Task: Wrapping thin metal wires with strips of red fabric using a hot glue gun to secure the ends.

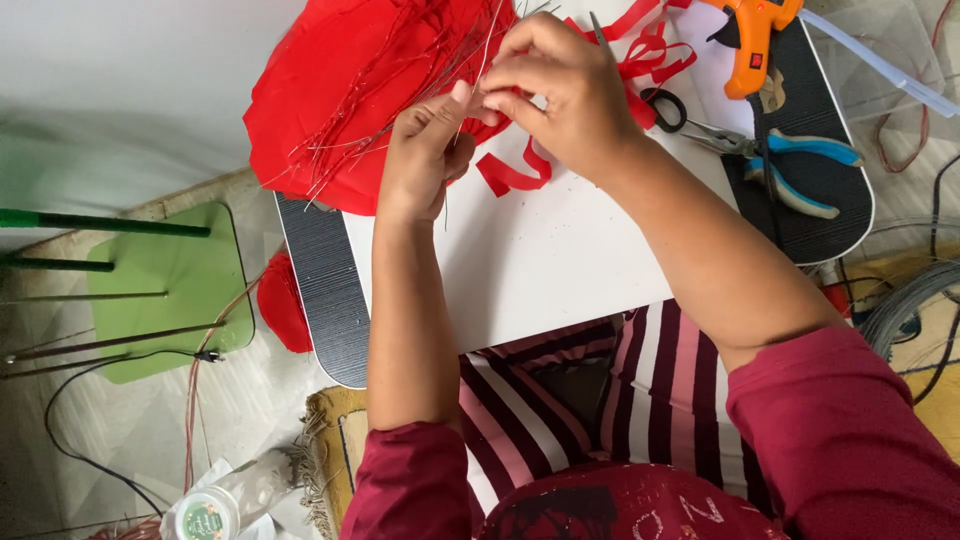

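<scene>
My left hand (425, 150) and my right hand (555, 85) meet above a white board (540, 270) that lies across my lap. Both pinch a thin wire (478, 75) and a strip of red ribbon (515, 175) that curls down from my fingers. To the left lies a heap of red fabric (330, 90) with several thin red wires (380, 120) across it. More red ribbon strips (655, 50) lie beyond my right hand.
An orange glue gun (752, 40), blue-handled pliers (800, 165) and black-handled scissors (665, 108) lie on the right part of the black ribbed tray (820, 220). A green stool (170, 290) stands to the left. A clear bottle (225, 505) lies on the floor.
</scene>
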